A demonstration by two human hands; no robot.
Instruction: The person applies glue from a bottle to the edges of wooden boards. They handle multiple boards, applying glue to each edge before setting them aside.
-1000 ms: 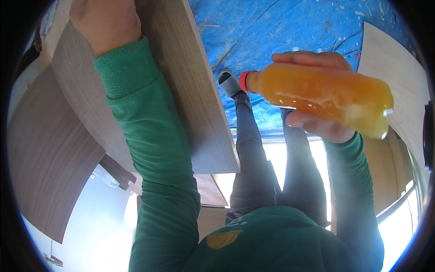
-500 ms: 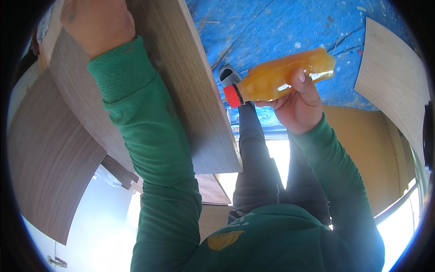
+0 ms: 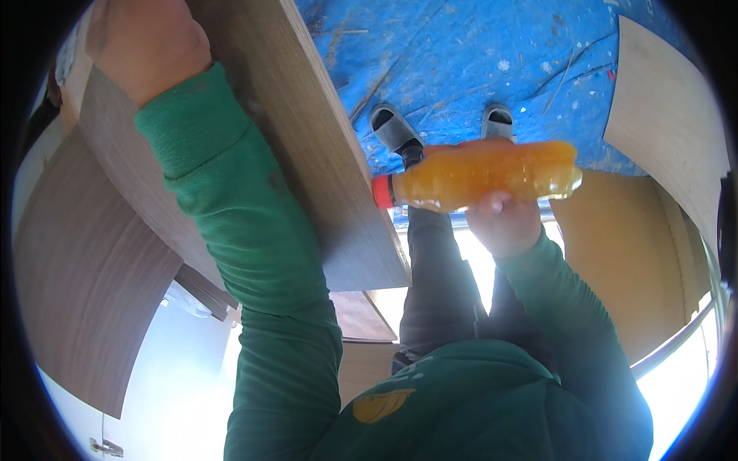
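My right hand grips a clear plastic bottle of orange-yellow liquid around its body, partly hidden behind it. The bottle lies nearly level, its red cap pointing left at the edge of a wood-grain board. Whether cap and board touch, I cannot tell. At the upper left, my left hand is over the board's far part; its fingers run out of view, so their grip does not show. My left forearm lies across in front of the board.
Blue sheeting with specks and scraps covers the floor, where my grey slippers stand. A curved pale panel is at the right, above a tan surface. Brown wood-grain panels stand at the left near a metal hinge.
My right hand has brought the bottle closer to my body and turned it from tilted to nearly level. A second slipper has come into view. My left hand has shifted slightly left.
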